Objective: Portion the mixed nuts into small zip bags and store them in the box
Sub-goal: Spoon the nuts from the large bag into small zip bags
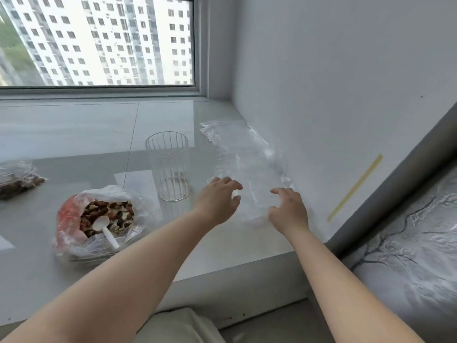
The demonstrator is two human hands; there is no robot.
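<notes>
A stack of clear zip bags (243,154) lies on the white sill by the right wall. My left hand (218,198) hovers at the near left edge of the stack, fingers loosely curved, holding nothing that I can see. On the near right edge, my right hand (288,209) reaches with fingers spread and curved over the plastic. An open plastic bag of mixed nuts (101,216) sits at the left with a white scoop (105,230) stuck in it. No box is in view.
A ribbed clear glass (169,167) stands between the nut bag and the zip bags. Another bag with nuts (17,180) lies at the far left edge. The sill (74,134) ends at a window behind and a wall on the right. A patterned surface (408,243) lies below right.
</notes>
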